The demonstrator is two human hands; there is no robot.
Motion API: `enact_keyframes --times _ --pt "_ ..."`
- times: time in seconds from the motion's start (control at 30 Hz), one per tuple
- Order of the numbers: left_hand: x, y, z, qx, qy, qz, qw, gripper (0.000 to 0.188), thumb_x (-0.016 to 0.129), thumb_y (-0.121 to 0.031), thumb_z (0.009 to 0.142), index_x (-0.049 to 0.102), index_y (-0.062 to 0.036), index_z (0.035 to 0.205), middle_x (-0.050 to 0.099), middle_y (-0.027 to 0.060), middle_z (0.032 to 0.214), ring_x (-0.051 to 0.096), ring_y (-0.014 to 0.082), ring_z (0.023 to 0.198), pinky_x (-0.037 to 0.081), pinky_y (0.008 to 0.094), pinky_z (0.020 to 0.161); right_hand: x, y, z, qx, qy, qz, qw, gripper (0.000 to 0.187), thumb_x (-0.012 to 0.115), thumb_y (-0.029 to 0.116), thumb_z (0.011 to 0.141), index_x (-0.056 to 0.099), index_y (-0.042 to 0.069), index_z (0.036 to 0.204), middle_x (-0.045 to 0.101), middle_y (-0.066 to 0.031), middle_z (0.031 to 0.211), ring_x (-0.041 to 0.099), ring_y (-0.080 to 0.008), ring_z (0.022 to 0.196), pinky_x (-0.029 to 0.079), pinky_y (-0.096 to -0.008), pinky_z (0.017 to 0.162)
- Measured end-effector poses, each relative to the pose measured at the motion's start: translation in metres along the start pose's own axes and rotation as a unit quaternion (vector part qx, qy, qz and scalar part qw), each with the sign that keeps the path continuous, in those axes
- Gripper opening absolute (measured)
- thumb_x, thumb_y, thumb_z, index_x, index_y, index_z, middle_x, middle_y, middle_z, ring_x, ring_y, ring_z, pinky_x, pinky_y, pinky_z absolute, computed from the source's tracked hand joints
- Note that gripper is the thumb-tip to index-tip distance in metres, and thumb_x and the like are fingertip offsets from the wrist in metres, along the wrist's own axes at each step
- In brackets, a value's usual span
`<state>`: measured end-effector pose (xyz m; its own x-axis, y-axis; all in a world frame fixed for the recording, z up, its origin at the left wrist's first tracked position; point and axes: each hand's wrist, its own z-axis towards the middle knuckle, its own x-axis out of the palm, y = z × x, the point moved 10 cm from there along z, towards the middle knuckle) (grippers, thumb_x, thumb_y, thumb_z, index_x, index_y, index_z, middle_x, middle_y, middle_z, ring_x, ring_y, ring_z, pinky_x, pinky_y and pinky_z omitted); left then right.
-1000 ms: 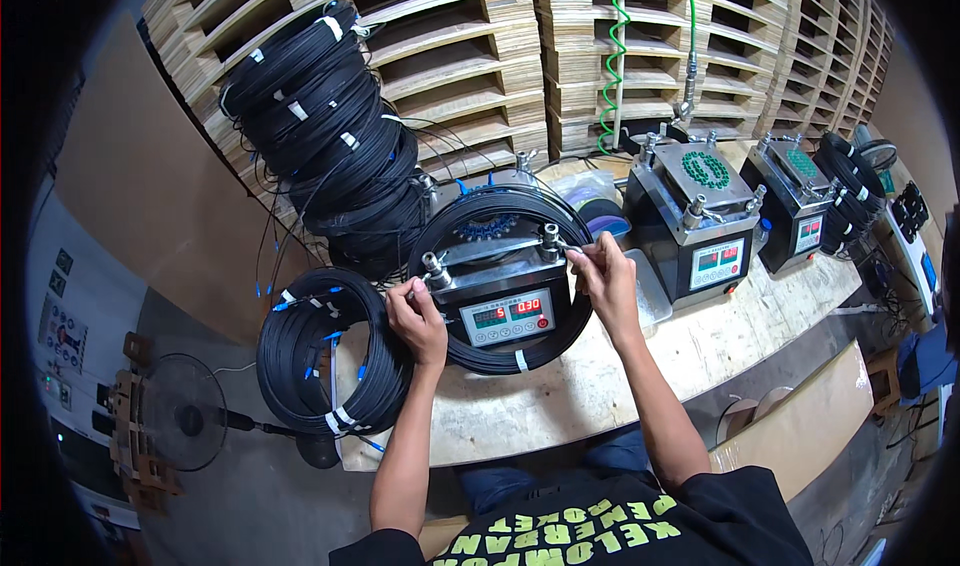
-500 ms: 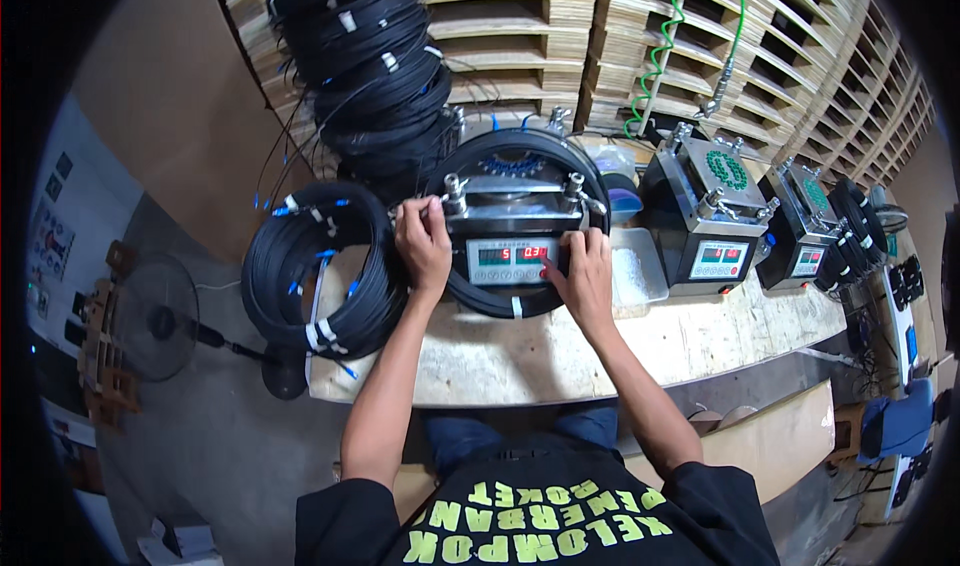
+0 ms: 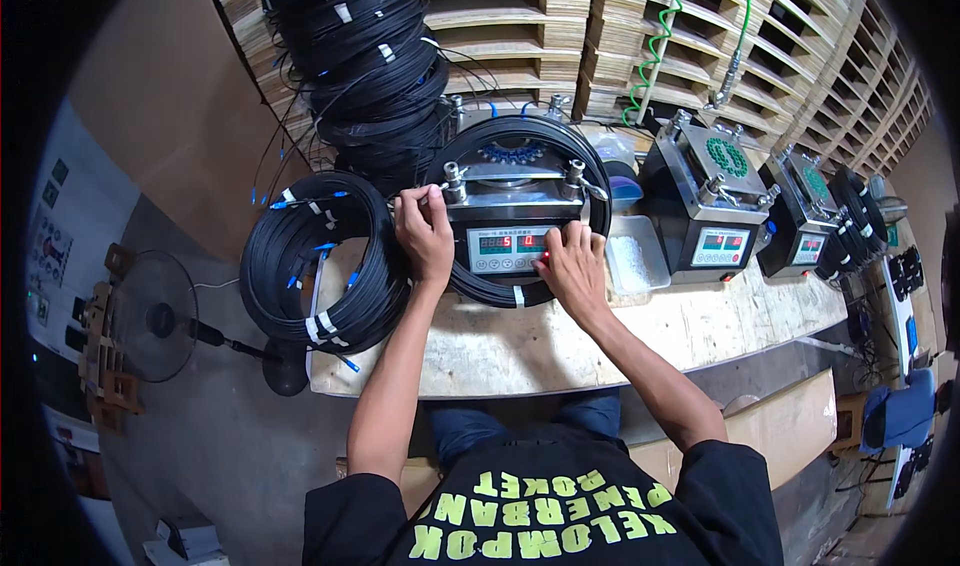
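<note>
In front of me stands a polishing machine with a metal clamp plate, corner posts and a lit control panel. A coil of black cable is looped around it. My left hand is closed at the machine's left front corner, its fingertips on the small metal clamp lever beside the post. My right hand lies over the right end of the panel, fingers stretched, the thumb at the red-lit button. Part of the red digits is hidden behind it. Blue connectors sit in a ring at the machine's rear.
A bundled cable coil lies to the left, with a tall cable stack behind. At right are a clear tray and two similar machines. Wooden pallets line the back; a fan stands left of the table.
My right hand has shifted left and forward over the panel, covering more of the display. The left hand stays at the corner lever. The view has moved slightly.
</note>
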<state>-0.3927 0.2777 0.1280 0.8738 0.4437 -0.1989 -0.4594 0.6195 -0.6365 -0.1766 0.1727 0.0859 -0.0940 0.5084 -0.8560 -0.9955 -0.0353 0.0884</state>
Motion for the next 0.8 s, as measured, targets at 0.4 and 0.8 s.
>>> enact_keyframes --times 0.4,0.8 --pt "-0.002 -0.005 0.005 -0.018 0.037 -0.042 0.998 0.016 0.063 -0.018 0.099 0.064 -0.0019 0.101 0.059 0.0091 0.086 0.055 0.0217 0.077 0.045 0.0347 0.069 -0.03 -0.025 -0.004 0.006 -0.149 0.256 0.955 0.029 0.075 0.009 0.081 0.054 0.003 0.1 0.05 -0.0143 0.096 0.053 -0.0328 0.092 0.042 -0.0425 0.081" --pt "0.021 0.061 0.02 -0.141 0.069 -0.118 0.98 0.045 0.038 -0.034 0.11 0.057 0.0036 0.128 0.061 0.0204 0.122 0.061 0.027 0.111 0.045 0.0355 0.099 -0.001 -0.141 0.045 0.25 -0.22 0.394 0.857 0.049 0.03 0.036 0.11 0.059 -0.002 0.12 0.064 -0.0203 0.111 0.061 -0.0339 0.099 0.045 -0.0396 0.092"
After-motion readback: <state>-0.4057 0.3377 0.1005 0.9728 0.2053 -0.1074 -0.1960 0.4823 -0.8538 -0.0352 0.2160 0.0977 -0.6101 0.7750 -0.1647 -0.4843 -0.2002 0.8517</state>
